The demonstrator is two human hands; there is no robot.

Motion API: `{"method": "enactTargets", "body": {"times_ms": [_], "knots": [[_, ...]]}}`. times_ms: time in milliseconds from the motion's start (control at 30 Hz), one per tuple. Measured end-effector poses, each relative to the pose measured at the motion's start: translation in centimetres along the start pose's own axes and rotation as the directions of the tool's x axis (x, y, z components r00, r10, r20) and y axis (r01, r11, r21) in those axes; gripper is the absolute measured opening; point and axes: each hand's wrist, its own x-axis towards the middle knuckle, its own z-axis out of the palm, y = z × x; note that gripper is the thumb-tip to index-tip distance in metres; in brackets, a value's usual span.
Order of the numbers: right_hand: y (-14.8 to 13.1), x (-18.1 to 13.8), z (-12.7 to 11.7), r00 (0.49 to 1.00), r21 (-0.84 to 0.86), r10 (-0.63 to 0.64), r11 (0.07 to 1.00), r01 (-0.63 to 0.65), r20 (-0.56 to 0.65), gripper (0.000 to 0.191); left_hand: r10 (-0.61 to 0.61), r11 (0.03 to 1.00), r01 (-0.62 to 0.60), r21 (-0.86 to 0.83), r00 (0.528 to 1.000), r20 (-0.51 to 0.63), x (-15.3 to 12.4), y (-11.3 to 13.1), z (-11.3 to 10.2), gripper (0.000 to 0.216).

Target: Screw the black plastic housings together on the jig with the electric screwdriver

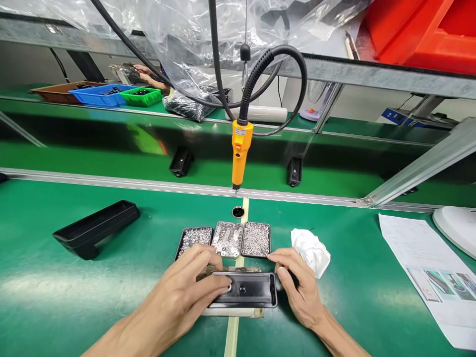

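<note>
In the head view a black plastic tray-shaped part (256, 293) lies on a low fixture (254, 313) in front of me. My left hand (186, 287) reaches over its left end, fingers together, the tips on a small shiny washer (229, 287) in the recess. A dark hole shows just right of those fingertips. At the part's right end is my right hand (299, 285), thumb and fingers apart, fingertips by the near corner of the right small parts tray (256, 239). Beside it stand a middle tray of washers (227, 240) and a left tray of small metal pieces (193, 239).
A yellow electric screwdriver (241, 148) hangs above a round hole (238, 212). Around the bench are a black housing (96, 225), a white cloth (310, 252) and printed sheets (427, 277). Behind the rail are coloured bins (98, 95) and another person's hands (147, 74).
</note>
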Motion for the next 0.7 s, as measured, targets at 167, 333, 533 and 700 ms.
{"method": "enactTargets", "body": {"times_ms": [167,333,533,700], "knots": [[0.0,0.1,0.0,1.000,0.010,0.017,1.000,-0.017,0.000,0.030,0.090,0.988,-0.101,0.118,0.992,0.092,-1.7,-1.2,0.0,0.034],[0.0,0.2,0.2,1.000,0.000,0.021,1.000,-0.021,-0.003,0.029,0.140,0.981,-0.158,0.111,0.978,0.153,-1.4,-1.5,0.8,0.050],[-0.1,0.3,0.1,0.999,0.003,0.033,0.999,-0.033,0.003,0.029,0.170,0.976,-0.190,0.107,0.970,0.176,-1.0,-1.7,1.4,0.058],[-0.1,0.2,0.1,0.999,0.010,0.051,0.999,-0.052,0.011,0.029,0.139,0.986,-0.153,0.064,0.974,0.179,-1.0,-1.6,1.6,0.058]]}}
